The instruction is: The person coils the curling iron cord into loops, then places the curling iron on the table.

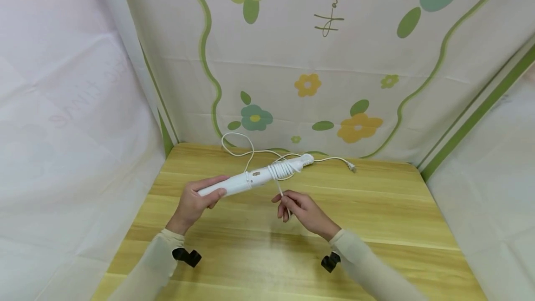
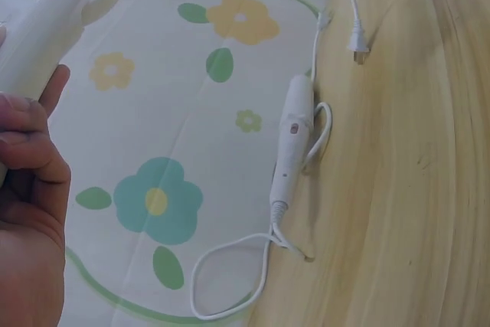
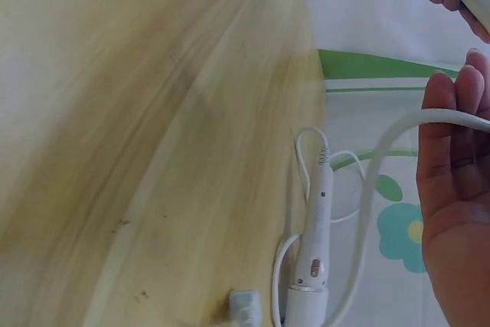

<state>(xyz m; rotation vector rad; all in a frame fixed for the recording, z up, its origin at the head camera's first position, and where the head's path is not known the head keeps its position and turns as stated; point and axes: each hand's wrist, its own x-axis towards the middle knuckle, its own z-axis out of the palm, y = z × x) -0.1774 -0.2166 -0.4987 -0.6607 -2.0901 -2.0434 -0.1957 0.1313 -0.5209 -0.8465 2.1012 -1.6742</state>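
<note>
In the head view my left hand grips the thick smooth end of a white corded hair styling iron, which slants up to the right above the table. Several turns of its white cord are wound round the handle end. A short stretch of cord runs down from there to my right hand, which pinches it between thumb and fingers. A second, similar white iron shows on the table in the left wrist view. The held one mostly hides it in the head view.
Beyond the irons, a loop of white cord lies near the table's back edge. A two-pin plug rests to its right. Flower-printed cloth hangs behind the wooden table, with pale cloth on both sides.
</note>
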